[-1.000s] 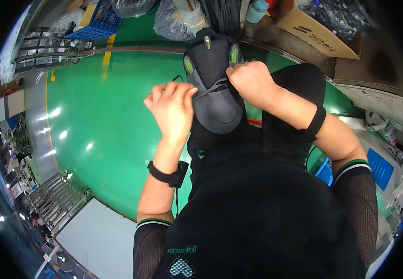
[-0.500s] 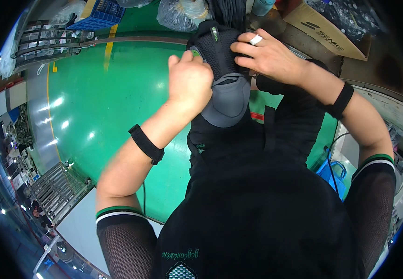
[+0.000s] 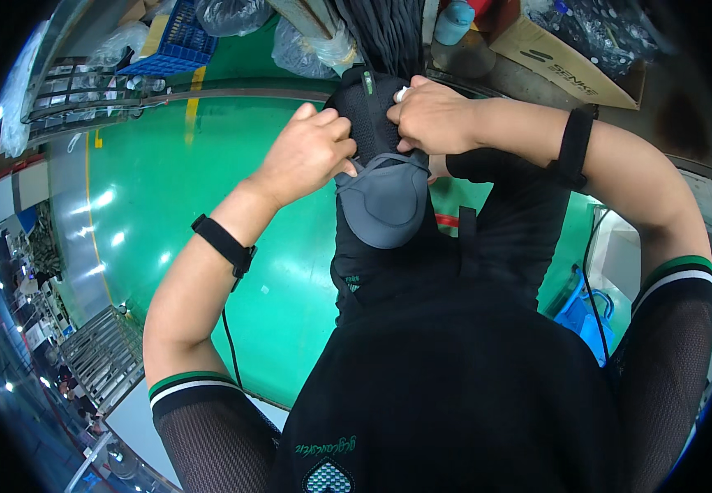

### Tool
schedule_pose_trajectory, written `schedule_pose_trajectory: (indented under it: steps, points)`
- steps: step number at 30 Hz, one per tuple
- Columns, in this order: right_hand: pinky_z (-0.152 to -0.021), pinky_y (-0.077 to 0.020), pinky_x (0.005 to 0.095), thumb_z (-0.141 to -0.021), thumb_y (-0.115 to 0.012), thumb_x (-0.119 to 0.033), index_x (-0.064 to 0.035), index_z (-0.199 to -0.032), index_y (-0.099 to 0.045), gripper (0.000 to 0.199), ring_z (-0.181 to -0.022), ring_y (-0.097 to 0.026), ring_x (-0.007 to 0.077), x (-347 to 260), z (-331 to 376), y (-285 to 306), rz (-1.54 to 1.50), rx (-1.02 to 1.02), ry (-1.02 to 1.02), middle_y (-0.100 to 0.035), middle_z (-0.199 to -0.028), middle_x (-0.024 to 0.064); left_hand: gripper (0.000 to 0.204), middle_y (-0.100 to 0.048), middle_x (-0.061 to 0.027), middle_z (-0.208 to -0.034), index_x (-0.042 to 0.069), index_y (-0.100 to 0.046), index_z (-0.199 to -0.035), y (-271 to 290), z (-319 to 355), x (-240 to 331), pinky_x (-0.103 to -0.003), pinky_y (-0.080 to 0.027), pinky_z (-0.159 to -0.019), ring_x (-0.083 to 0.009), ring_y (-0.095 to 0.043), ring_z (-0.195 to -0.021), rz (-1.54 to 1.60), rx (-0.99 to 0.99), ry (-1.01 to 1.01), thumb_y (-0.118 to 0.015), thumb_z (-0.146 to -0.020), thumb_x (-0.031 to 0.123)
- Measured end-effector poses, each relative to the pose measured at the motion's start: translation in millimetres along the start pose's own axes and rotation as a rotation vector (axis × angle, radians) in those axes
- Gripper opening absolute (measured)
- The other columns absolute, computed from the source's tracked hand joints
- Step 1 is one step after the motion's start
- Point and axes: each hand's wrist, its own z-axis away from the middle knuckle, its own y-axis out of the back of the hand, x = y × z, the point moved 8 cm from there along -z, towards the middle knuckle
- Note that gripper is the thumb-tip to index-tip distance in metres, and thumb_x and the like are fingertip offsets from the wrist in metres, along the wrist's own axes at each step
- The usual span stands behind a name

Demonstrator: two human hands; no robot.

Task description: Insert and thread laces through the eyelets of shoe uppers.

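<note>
A black mesh shoe (image 3: 364, 119) with a smooth grey end (image 3: 385, 209) lies over my thigh, the grey end toward me. A small green label sits on its far part. My left hand (image 3: 311, 152) is closed at the shoe's left edge, thumb and fingers pinched by a thin grey cord (image 3: 376, 160) that crosses the shoe. On the other side, my right hand (image 3: 430, 119), wearing a white band on one finger, has its fingers bent against the shoe's right edge. What the right fingertips grip is hidden.
Dark strands (image 3: 385, 37) hang in a bundle beyond the shoe. A cardboard box (image 3: 561, 70) with plastic-wrapped things stands far right, beside a blue-green bottle (image 3: 455, 23). Far left are a blue crate (image 3: 179, 41) and clear plastic bags (image 3: 233, 15). A blue basket (image 3: 582, 316) sits low at right.
The shoe has come slightly nearer me. My left hand has moved left and down, and its fingertips now show at the grey cord. My right hand has shifted left and curled more.
</note>
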Motion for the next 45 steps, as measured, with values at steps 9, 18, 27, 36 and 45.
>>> schedule_pose_trajectory:
  steps: [9,18,27,36,45]
  points:
    - [-0.079,-0.0343,0.0375,-0.071,-0.07,-0.016,-0.0079,-0.066,-0.065,0.011,-0.085,-0.053,0.0229,-7,14,8,-0.228,0.456,-0.127,-0.056,-0.08,0.0052,0.011,-0.052,-0.0048,-0.079,0.009,-0.068,-0.071,-17,-3,-20,-0.039,-0.035,-0.076,-0.0227,-0.05,-0.088,0.175,-0.075,0.404,-0.064,-0.076,0.018]
    - [-0.08,-0.045,0.0314,-0.087,-0.064,-0.01,-0.0044,-0.082,-0.063,0.007,-0.09,-0.052,0.0177,-56,49,41,-1.039,0.968,0.056,-0.049,-0.116,0.0145,0.02,-0.049,-0.0024,-0.082,0.002,-0.06,-0.081,46,20,12,-0.024,-0.038,-0.072,-0.0116,-0.045,-0.081,0.638,0.767,0.458,-0.052,-0.095,0.013]
    - [-0.057,-0.0473,0.0215,-0.098,-0.051,-0.014,-0.0006,-0.105,-0.062,0.018,-0.067,-0.056,0.0064,-54,54,20,-1.7,0.703,-0.023,-0.065,-0.085,0.0053,0.044,-0.059,-0.0059,-0.084,0.005,-0.036,-0.136,-32,14,67,-0.027,-0.051,-0.065,-0.0139,-0.063,-0.074,1.283,0.565,0.667,-0.05,-0.094,-0.001]
    - [-0.043,-0.0299,0.0166,-0.097,-0.052,-0.02,-0.0079,-0.114,-0.062,0.023,-0.052,-0.042,0.0016,225,514,-150,-1.469,1.64,-1.45,-0.054,-0.071,-0.0065,0.032,-0.041,0.006,-0.066,0.003,-0.048,-0.124,3,427,-147,-0.019,-0.023,-0.039,-0.0043,-0.032,-0.048,1.348,1.475,1.495,-0.047,-0.092,0.002]
    - [-0.062,-0.0469,0.0271,-0.09,-0.062,-0.02,-0.0055,-0.096,-0.067,0.016,-0.064,-0.058,0.0125,47,106,-49,-1.055,0.748,-0.738,-0.064,-0.076,0.0052,0.014,-0.065,-0.0116,-0.084,0.004,-0.066,-0.094,-37,171,-74,-0.035,-0.049,-0.072,-0.0235,-0.061,-0.081,0.021,0.56,1.009,-0.056,-0.084,0.0]
